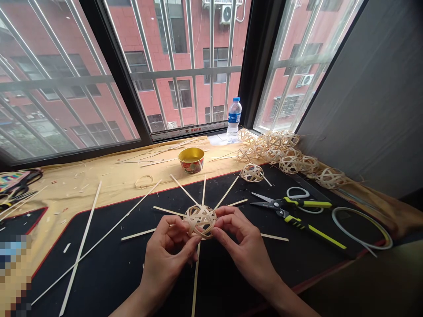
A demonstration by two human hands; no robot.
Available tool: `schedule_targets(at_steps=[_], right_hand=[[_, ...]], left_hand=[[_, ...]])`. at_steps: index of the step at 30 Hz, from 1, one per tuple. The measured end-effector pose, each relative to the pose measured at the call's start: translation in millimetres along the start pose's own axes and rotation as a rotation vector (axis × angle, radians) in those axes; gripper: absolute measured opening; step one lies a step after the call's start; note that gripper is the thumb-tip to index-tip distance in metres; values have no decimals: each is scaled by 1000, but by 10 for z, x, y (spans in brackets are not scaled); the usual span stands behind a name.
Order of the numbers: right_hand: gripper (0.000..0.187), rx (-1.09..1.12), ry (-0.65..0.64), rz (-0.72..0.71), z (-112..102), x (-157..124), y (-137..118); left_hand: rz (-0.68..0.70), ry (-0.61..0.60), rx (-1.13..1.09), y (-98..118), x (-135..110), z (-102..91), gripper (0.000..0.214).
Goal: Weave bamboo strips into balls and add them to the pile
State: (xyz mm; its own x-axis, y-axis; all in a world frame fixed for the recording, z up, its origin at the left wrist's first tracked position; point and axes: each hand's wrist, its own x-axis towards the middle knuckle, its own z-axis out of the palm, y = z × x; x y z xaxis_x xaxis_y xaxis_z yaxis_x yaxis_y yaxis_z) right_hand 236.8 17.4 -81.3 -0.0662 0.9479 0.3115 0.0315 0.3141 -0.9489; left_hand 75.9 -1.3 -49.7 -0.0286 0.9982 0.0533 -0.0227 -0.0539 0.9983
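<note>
Both of my hands hold a small woven ball point(200, 220) of pale bamboo strips just above a black mat point(109, 273). My left hand point(169, 251) pinches its left side with thumb and fingers. My right hand point(238, 240) grips its right side with curled fingers. Long loose strip ends point(227, 192) stick out of the ball in several directions.
Green-handled shears point(299, 211) and a coiled strip point(361, 226) lie to the right on the mat. Several finished woven balls point(284, 154) are heaped at the back right by a water bottle point(234, 119). A yellow bowl point(191, 159) and long loose strips point(82, 246) lie to the left.
</note>
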Motion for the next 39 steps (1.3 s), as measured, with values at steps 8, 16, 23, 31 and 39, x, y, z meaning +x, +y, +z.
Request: schedule_targets(at_steps=[8, 16, 23, 31, 39], right_hand=[[13, -163, 23, -71, 34, -37, -43], [9, -352, 104, -424, 30, -21, -36], [16, -637, 9, -707, -43, 27, -145], [19, -774, -110, -739, -61, 68, -151], [18, -744, -122, -741, -62, 84, -176]], left_hand=[[-140, -61, -114, -21, 0, 3, 34], [-130, -80, -71, 3, -1, -8, 25], [-147, -70, -55, 4, 14, -2, 25], [-164, -45, -61, 19, 23, 2, 26], [-226, -127, -82, -6, 49, -24, 27]])
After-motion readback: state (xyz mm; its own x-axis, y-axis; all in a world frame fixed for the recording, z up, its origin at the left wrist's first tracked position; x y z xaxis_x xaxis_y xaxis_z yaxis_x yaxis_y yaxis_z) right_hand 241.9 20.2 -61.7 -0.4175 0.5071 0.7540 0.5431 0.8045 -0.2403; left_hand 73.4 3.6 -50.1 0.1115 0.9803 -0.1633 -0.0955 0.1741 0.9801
